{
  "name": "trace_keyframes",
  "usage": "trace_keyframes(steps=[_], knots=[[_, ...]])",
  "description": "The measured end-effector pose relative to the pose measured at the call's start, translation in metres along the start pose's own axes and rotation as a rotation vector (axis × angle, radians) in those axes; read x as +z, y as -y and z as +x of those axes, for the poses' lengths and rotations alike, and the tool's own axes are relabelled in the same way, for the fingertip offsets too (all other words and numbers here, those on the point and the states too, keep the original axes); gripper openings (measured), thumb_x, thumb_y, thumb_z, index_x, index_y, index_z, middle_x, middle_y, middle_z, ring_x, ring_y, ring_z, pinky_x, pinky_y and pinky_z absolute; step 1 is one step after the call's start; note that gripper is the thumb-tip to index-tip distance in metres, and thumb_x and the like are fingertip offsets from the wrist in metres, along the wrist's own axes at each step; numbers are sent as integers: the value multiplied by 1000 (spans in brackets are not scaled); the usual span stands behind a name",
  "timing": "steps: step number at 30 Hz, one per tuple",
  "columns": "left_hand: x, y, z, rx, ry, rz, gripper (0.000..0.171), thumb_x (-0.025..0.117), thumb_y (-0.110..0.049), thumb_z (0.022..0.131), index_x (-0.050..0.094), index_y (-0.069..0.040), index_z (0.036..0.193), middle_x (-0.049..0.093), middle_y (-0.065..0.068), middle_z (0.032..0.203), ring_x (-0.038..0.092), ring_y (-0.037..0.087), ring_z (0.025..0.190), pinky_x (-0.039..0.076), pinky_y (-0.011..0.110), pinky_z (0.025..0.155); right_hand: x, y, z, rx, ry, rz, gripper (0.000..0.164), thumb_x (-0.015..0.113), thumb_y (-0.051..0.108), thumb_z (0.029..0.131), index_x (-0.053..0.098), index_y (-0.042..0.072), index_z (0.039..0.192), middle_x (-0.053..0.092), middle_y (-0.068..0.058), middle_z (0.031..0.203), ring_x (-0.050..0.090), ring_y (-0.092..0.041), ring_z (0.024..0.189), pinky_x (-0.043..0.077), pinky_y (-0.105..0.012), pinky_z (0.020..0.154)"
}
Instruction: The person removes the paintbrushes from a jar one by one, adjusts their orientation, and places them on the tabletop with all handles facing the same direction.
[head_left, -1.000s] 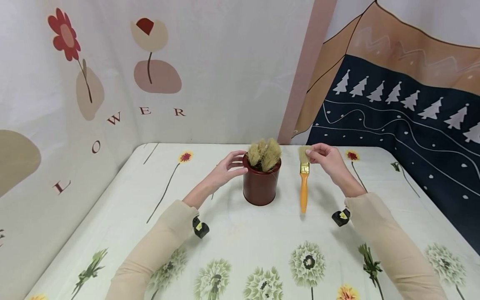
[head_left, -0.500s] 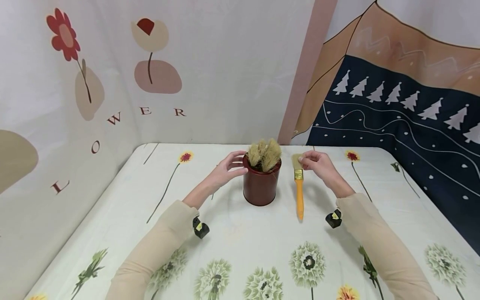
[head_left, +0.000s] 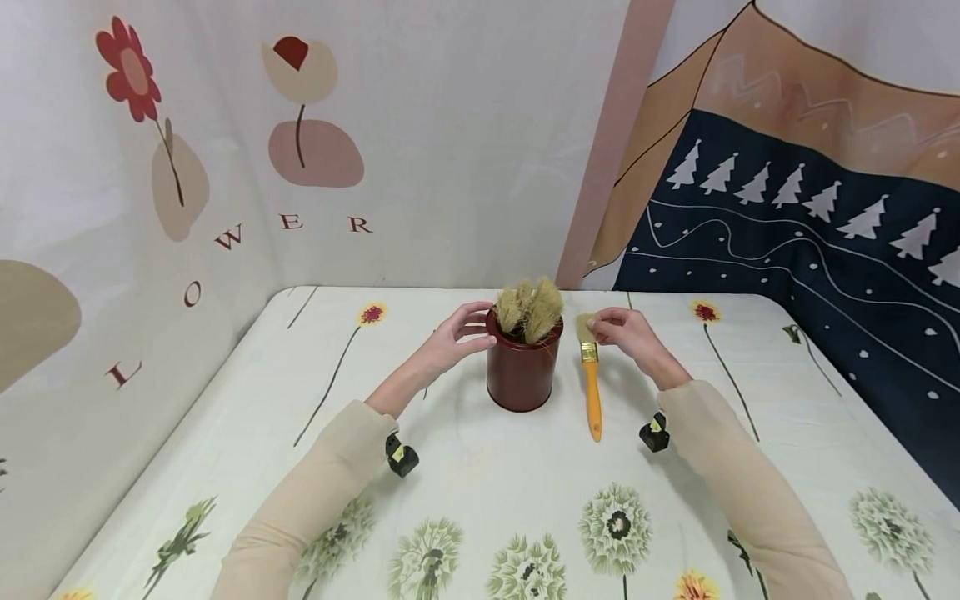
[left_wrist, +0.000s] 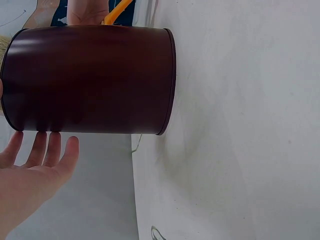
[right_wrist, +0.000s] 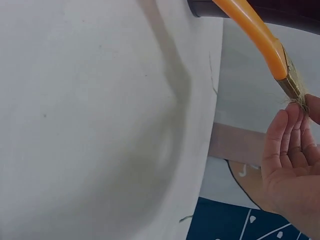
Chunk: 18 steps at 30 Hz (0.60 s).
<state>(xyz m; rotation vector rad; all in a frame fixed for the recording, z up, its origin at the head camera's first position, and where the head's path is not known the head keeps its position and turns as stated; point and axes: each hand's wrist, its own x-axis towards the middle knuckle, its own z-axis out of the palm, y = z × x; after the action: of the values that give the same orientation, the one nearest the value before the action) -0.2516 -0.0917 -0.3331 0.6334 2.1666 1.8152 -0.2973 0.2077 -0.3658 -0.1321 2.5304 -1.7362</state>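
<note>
A dark red cylindrical can (head_left: 522,375) stands upright on the table, with several pale bristle heads (head_left: 542,310) sticking out of its top. My left hand (head_left: 454,335) holds the can near its rim from the left; in the left wrist view, fingertips touch the can's side. To the right of the can, my right hand (head_left: 628,337) pinches a paintbrush (head_left: 592,396) by its bristles. Its orange handle (right_wrist: 252,32) hangs downward, with a gold ferrule above. In the right wrist view the thumb and fingertips meet on the bristles. The can's inside is hidden.
A white table cloth (head_left: 480,479) printed with flowers covers the table. Behind it hangs a pale curtain (head_left: 450,150) with flower shapes and letters. A dark blue panel (head_left: 720,225) with white trees borders the right side.
My right hand has moved left and a little nearer to me, bringing the paintbrush closer to the can. The left hand and the can have stayed in place.
</note>
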Motion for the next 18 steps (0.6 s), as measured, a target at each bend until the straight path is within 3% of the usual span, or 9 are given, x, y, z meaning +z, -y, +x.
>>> trace_keyframes(steps=[6,18], knots=[[0,0,0,8,2,2,55,57,-10,86,31,-8,134,36,17,129,35,29,118,33,40,93,3,-4,5,42,16,-12,25,53,9,88,52,-11,103,56,-11,90,53,-13,71,48,-23,69],[0,4,1,7,2,3,55,57,-11,87,30,-8,135,35,17,130,34,29,118,33,41,93,6,-21,15,77,40,-29,27,53,7,88,51,-14,105,57,-6,80,52,-7,64,49,-26,69]])
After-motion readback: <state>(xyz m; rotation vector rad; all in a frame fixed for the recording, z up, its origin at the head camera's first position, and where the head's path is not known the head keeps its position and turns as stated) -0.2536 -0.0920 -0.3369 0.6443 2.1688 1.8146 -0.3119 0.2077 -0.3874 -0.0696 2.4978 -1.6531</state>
